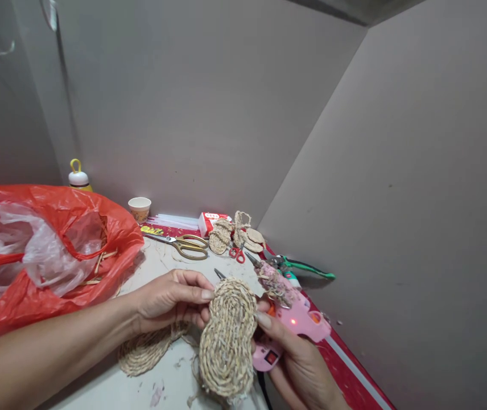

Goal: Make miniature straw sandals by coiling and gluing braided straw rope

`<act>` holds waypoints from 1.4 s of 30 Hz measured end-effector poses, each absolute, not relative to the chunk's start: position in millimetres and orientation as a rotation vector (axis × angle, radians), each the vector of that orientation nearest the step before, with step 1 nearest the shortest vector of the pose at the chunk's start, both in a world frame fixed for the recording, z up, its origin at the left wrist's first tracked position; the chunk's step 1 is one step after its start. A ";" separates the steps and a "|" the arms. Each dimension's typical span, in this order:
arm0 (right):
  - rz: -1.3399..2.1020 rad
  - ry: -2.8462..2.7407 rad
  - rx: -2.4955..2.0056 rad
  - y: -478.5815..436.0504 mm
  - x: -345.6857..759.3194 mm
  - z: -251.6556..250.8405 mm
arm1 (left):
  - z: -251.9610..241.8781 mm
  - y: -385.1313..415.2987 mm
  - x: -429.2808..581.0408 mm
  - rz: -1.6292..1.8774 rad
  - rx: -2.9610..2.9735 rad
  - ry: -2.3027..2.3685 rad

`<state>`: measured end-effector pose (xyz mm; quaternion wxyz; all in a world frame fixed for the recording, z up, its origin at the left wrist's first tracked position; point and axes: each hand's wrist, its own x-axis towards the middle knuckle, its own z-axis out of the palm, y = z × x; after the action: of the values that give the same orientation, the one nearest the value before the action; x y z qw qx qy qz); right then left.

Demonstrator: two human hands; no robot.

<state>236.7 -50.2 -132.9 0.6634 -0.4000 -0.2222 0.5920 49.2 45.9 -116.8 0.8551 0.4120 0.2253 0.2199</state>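
A coiled straw sole (228, 341), shaped like a shoe sole, is held up between both hands over the table. My left hand (175, 299) pinches its upper left edge between thumb and fingers. On the opposite edge, my right hand (292, 353) grips it with the thumb on top. Beneath my left wrist lies a second woven straw piece (147, 350), partly covered by the hand. Right beside my right hand rests a pink hot glue gun (301, 316) with a lit red light; part of it is hidden behind that hand.
Gold-handled scissors (190, 246), small red scissors (237, 254) and green-handled pliers (307, 266) lie farther back. Small straw slippers (221, 236) stand near a tissue pack (211, 222). A paper cup (140, 209) and white glue sticks (175, 221) line the wall. A red plastic bag (119, 239) fills the left.
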 end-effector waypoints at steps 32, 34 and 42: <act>1.331 -0.511 -0.866 -50.2 225.1 -128.9 | -101.5 16.5 55.6 0.575 1.210 0.578; 1.340 -0.510 -0.860 -50.4 225.4 -129.3 | -104.0 14.6 55.8 0.569 1.209 0.588; 1.315 -0.554 -0.845 -52.1 223.6 -130.4 | -108.6 9.5 57.2 0.584 1.211 0.547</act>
<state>223.6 -52.1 -130.4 0.6755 -0.3756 -0.2465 0.5847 57.2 9.5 -108.6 0.7480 0.5535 0.2503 0.2671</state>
